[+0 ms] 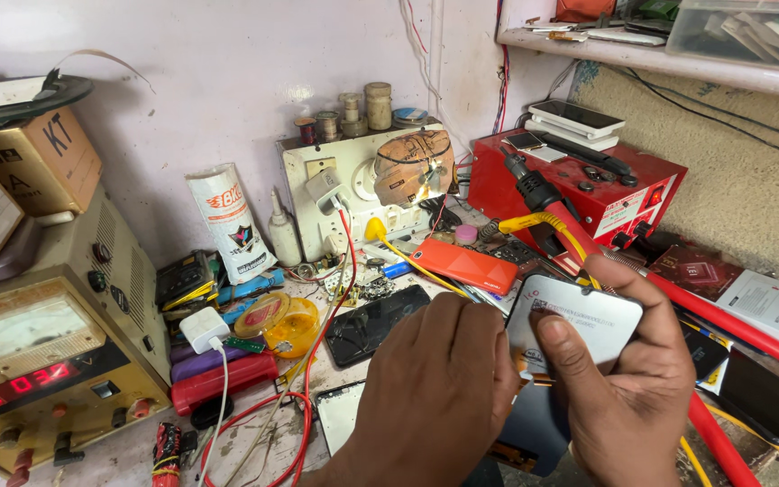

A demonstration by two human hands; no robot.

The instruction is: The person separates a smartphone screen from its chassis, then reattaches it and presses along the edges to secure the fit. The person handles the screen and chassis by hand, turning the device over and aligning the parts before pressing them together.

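Observation:
My right hand (pixel 628 388) grips a flat silver rectangular part (pixel 579 320), thumb on its face and fingers behind its right edge. My left hand (pixel 430 392) is curled beside it, fingers touching the part's left edge. Below the hands lies a dark blue opened phone body (pixel 534 433), partly hidden. An orange phone (pixel 466 266) lies just beyond my left hand.
A red soldering station (pixel 588 185) with a black hot-air handle (pixel 534 189) stands at the back right. A white socket board (pixel 353 194), a beige power supply (pixel 47 352), a black phone (pixel 376 325), red cables (pixel 304 406) and a yellow tape roll (pixel 281 325) crowd the bench.

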